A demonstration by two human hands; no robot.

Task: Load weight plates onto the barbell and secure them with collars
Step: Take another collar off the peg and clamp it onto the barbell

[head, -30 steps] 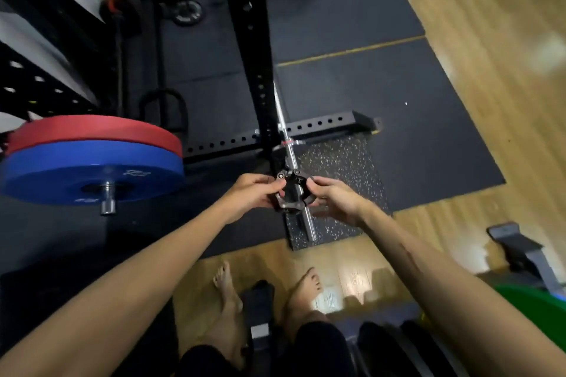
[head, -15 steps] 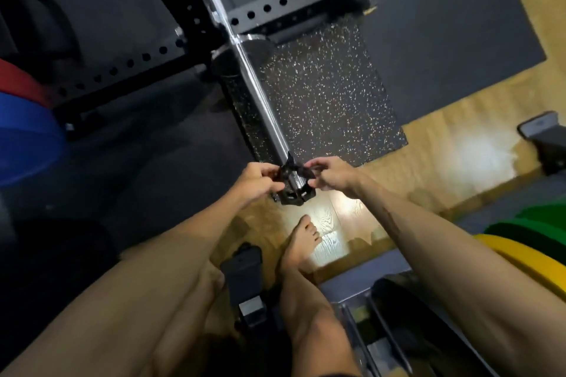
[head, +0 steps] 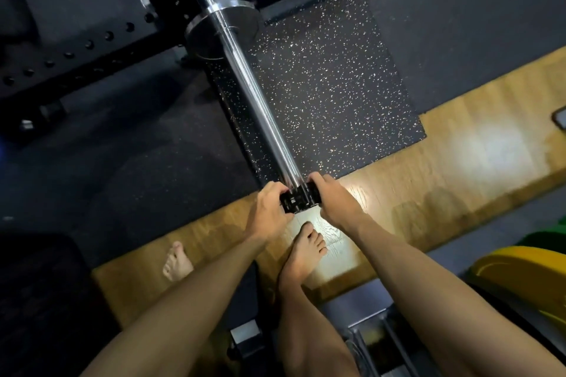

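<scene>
Both hands are on the black collar at the very tip of the bare barbell sleeve. The left hand pinches one side, the right hand grips the other, both grasps clenched on it. No plates on this sleeve, so the collar looks due to come off first. Best to keep it square to the sleeve, lever open, and pull evenly with both hands, toes clear below.

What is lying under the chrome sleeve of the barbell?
Under the sleeve lies a black speckled mat, then wood floor near its tip. Both hands and the collar cover what is beneath the tip.
</scene>
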